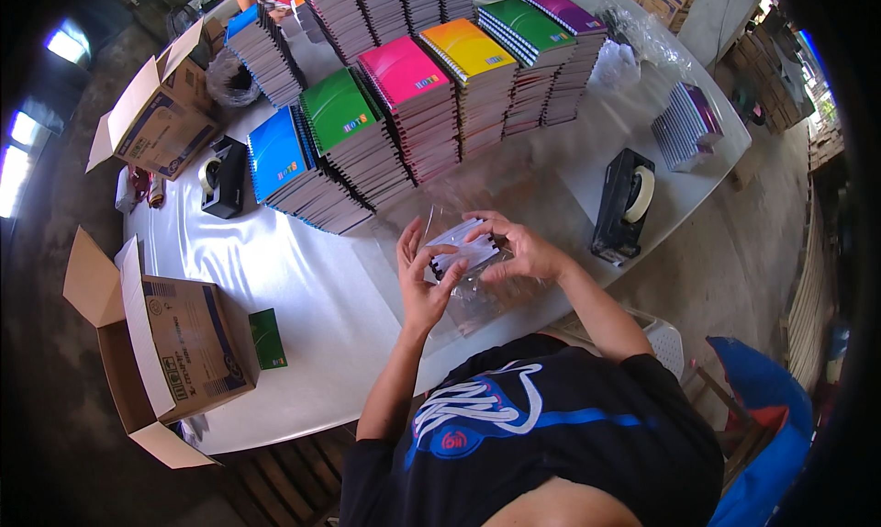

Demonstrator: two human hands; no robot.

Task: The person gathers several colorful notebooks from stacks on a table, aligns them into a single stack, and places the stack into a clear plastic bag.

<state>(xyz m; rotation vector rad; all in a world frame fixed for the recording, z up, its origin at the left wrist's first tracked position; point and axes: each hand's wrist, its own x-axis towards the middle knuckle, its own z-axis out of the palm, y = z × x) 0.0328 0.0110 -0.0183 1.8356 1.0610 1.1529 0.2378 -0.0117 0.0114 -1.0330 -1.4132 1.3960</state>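
Where clear film (471, 308) crinkles, left hand (423, 281) and right hand (532, 252) hold black-coiled notebook stack (470, 249) — grip curved, page edges white.

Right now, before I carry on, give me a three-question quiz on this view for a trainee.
1. True or false: the left hand is resting on a cardboard box.
2. Which cover colour tops the stack directly left of the yellow-topped notebook stack? a) blue b) pink c) purple
3. How many black tape dispensers stand on the table?

Key:
1. False: it and the right hand hold a small spiral-bound bundle.
2. b, the pink cover.
3. Two.
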